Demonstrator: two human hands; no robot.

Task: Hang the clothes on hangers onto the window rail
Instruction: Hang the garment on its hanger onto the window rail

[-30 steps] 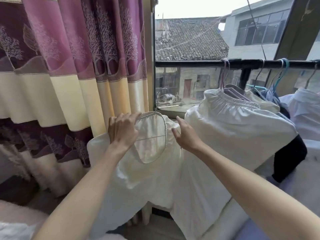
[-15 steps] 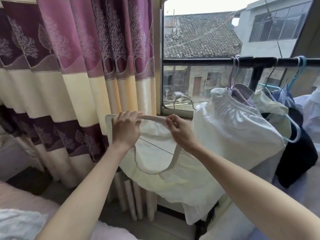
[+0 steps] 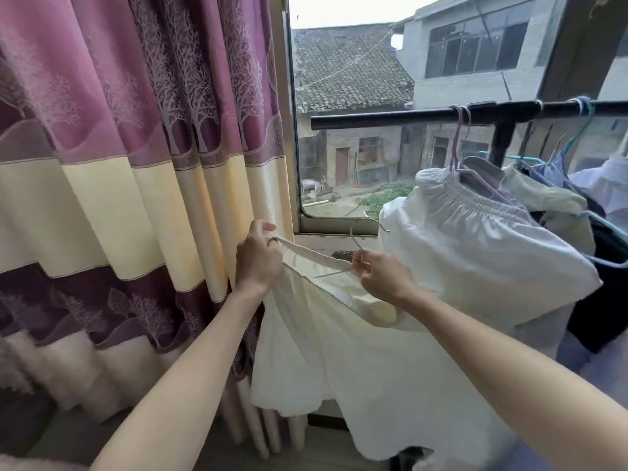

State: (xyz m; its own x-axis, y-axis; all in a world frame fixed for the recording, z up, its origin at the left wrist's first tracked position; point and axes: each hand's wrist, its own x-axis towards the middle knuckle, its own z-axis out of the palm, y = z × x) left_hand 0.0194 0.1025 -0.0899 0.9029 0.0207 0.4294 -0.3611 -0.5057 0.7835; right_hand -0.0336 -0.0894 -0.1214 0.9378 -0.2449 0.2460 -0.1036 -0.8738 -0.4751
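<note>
— Holding what, exactly, in the left hand (image 3: 259, 263)?

— The left end of a cream garment (image 3: 343, 348). Its fingers (image 3: 263, 229) are curled tight round the neck edge, which runs taut from them across to the right hand (image 3: 382, 278).

— And that one?

— The right fingers (image 3: 361, 263) pinch the stem of a thin wire hanger (image 3: 363, 232) together with the cloth. The hook rises just above those fingers and curves toward the window; one wire arm slants down-left from them, inside the neck opening.

— Where does the garment sit?

— It hangs below both sets of fingers, in front of the window sill (image 3: 334, 237), well under the black rail (image 3: 390, 115). The hook touches nothing on the rail.

— What is already up there?

— To the right of the right fingers, a white garment with a gathered waistband (image 3: 475, 239) hangs from a lilac hanger (image 3: 457, 144). Beyond it come pale yellow cloth (image 3: 543, 202), dark cloth (image 3: 608, 300) and a blue hanger (image 3: 582, 127), crowded together.

— And to the left?

— A purple and cream curtain (image 3: 136, 147) falls just behind the left fingers. Through the glass stands a tiled roof (image 3: 346, 73).
</note>
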